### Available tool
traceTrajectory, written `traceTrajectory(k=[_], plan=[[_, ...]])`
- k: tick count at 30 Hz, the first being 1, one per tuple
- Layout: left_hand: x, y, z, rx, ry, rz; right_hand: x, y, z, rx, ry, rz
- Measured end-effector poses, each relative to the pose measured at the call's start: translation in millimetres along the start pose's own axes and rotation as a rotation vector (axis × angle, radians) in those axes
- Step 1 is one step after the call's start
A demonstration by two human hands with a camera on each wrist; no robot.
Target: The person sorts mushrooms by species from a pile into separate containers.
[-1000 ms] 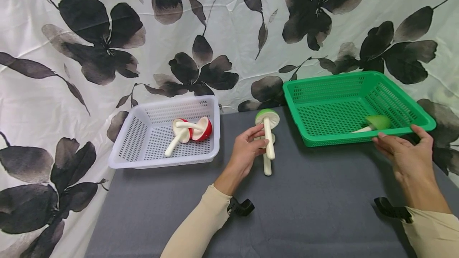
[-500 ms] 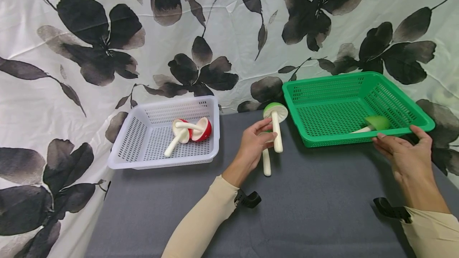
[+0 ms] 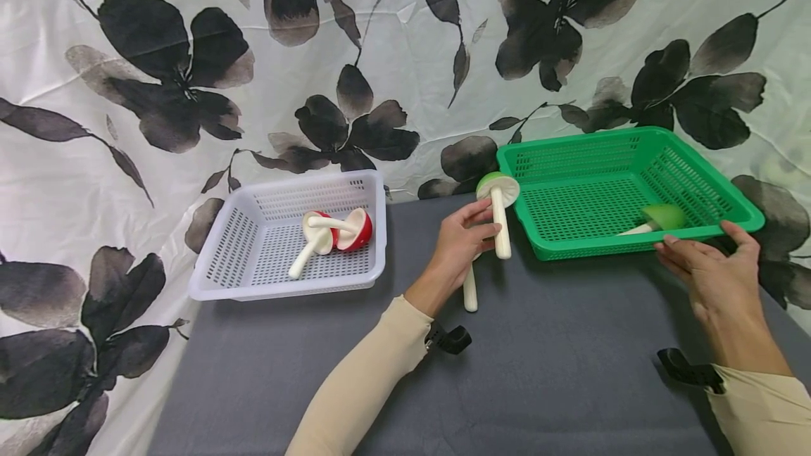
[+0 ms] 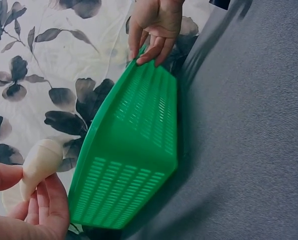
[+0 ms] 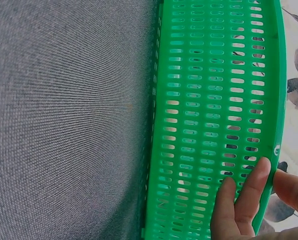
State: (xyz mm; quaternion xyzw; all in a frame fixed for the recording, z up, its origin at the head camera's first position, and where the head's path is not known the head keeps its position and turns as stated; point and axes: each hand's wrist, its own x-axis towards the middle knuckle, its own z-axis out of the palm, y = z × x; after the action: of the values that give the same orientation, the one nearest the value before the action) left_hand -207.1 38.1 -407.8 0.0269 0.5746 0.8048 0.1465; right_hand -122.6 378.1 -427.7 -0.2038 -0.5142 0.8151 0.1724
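Between thumb and fingers my left hand (image 3: 459, 245) pinches the white stem of a toy mushroom (image 3: 497, 188) with a green cap. It hangs above the table, cap up, close to the left end of the green basket (image 3: 589, 250). In the left wrist view the stem's end (image 4: 48, 152) sticks out past the fingers. My right hand (image 3: 716, 269) grips the basket's front rim near the right corner; the right wrist view has the thumb (image 5: 291, 190) over the rim and fingers against the outer wall. Inside the basket lies another green-capped mushroom (image 3: 664, 216).
Below my left hand, another mushroom's stem (image 3: 470, 293) lies on the grey table (image 3: 557, 371); its top is hidden behind the hand. A white basket (image 3: 285, 293) at the left holds two red-capped mushrooms (image 3: 357, 229). Floral cloth (image 3: 443, 111) hangs behind the table.
My left hand has carried the green-capped mushroom right and slightly away, from over the mushroom on the table to the green basket's left end. The right hand stays on the rim.
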Motion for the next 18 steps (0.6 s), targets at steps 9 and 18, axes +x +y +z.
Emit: traceTrajectory(k=[9,18], plan=[[7.7,3.7,13.0,0.031,-0.027,0.016,-2.3,-3.9,-1.9,0.048,-0.05,0.024],[11.2,7.6,25.5,0.022,-0.04,0.012,-1.6,-3.5,-2.8,0.05,-0.05,0.018]])
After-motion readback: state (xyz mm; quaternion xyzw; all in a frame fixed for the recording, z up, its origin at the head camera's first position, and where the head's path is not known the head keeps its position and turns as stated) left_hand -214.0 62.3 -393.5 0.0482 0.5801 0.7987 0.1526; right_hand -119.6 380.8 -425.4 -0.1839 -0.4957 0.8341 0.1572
